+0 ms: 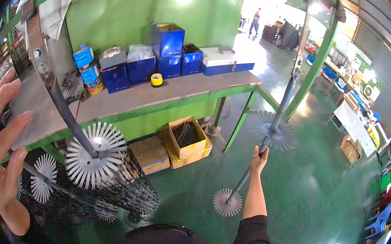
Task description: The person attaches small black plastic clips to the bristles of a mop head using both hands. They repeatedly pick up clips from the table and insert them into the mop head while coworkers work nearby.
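My right hand, arm stretched forward, is closed around a long dark rod. A slotted metal disc sits at the rod's lower end. Just above the hand is a larger slotted disc, slightly blurred. At the far left my left hand is raised with its fingers spread and nothing in them. To its right a second dark rod slopes down from a brown metal strap and ends at a big silver slotted disc. Smaller slotted discs show behind and below it.
A green-framed workbench carries blue bins, stacked cans and a yellow tape roll. Cardboard boxes stand underneath. A green post rises at right. Dark chain-like strands hang below. Another person is far off.
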A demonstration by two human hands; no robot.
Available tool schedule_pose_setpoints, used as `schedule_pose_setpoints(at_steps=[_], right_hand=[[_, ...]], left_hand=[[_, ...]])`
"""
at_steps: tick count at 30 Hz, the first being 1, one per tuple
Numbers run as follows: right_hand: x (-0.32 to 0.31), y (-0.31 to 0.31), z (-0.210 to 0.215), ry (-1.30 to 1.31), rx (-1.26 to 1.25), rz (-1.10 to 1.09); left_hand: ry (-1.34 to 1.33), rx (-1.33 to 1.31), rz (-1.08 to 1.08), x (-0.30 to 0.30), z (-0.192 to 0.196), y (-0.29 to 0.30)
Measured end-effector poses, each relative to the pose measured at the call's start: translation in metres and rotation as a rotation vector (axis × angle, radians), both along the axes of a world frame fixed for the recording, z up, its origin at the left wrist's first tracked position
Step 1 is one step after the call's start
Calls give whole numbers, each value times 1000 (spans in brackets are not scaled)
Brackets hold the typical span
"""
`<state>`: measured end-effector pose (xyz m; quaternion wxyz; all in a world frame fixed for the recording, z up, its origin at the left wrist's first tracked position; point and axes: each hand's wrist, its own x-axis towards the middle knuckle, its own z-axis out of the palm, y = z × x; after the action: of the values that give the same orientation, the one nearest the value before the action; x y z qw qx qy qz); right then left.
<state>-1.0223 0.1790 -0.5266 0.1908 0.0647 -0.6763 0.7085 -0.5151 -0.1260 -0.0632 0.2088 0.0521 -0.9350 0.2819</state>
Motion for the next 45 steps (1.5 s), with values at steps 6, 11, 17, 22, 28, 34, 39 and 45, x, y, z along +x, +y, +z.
schedule_pose_setpoints(at_steps=[6, 11, 17, 22, 28, 34, 39, 45], right_hand=[[-24, 15, -19, 45, 5, 21], [-80, 12, -42, 25, 238, 30], [-121, 43, -40, -9, 567, -57], [-112, 20, -40, 38, 949, -103], [-61, -1, -48, -696, 1243, 338], [89, -129, 115, 211, 837, 739], [296, -246, 289, 254, 562, 865], [371, -354, 299, 220, 189, 795]], left_hand=[[75, 175, -21, 21, -24, -21], [96, 163, 91, 59, -35, -7], [177, 257, 144, 86, -64, -15], [215, 392, 328, 113, -93, 1], [-175, 1498, -202, 106, -171, 2], [-180, 1831, -420, 93, -245, -9], [-413, 1906, -724, 105, -274, -45], [-595, 1836, -858, 168, -280, -116]])
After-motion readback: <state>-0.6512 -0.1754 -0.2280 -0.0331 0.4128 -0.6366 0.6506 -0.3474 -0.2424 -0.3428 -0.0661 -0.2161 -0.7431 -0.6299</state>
